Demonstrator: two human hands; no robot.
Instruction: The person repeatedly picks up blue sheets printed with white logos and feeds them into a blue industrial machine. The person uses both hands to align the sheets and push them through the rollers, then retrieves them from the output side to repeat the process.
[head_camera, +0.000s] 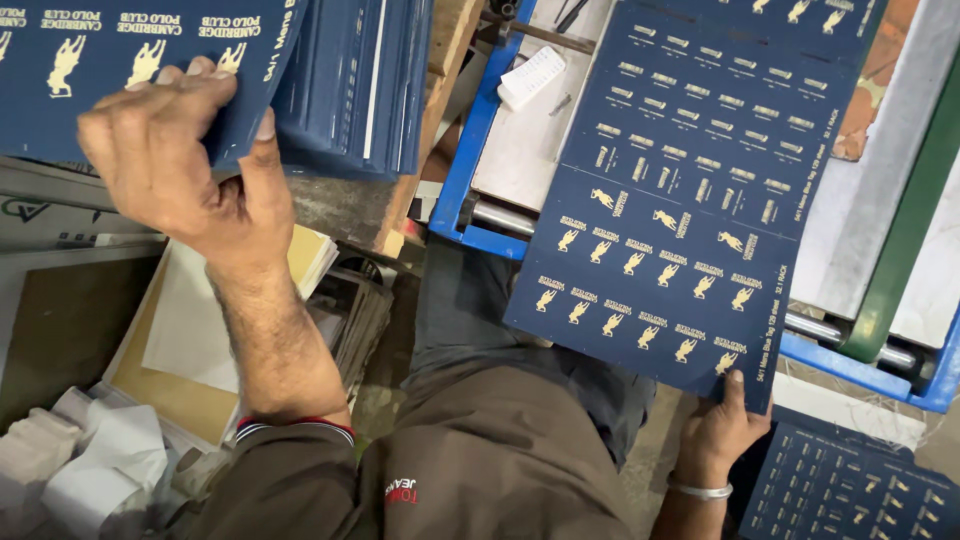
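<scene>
Navy-blue card printed with rows of small gold figures and labels makes up nearly everything being handled. At the upper left of the frame the left hand (170, 160) is closed over the lower edge of a blue printed sheet (110, 60), fingers curled over its front face and thumb pressed along its right edge, so the sheet is gripped firmly. Just right of that hand, a stack of blue sheets (355, 80) rests on a wooden ledge (425, 130), its edges fanned slightly. At the lower right the right hand (722, 432), with a silver bangle (700, 490) on the wrist, pinches the bottom corner of a large blue printed sheet (690, 190), thumb on top; the sheet slants up across the centre and right of the frame, lying over a blue-framed machine bed (480, 150) with a pale surface and a metal roller (505, 215). A green bar (905, 220) crosses the machine at the right edge. Another blue sheet (850, 485) lies at the bottom right corner, beside the right wrist. At the lower left sit brown cardboard (170, 390), white paper (200, 310) and crumpled white cloth (100, 460).
</scene>
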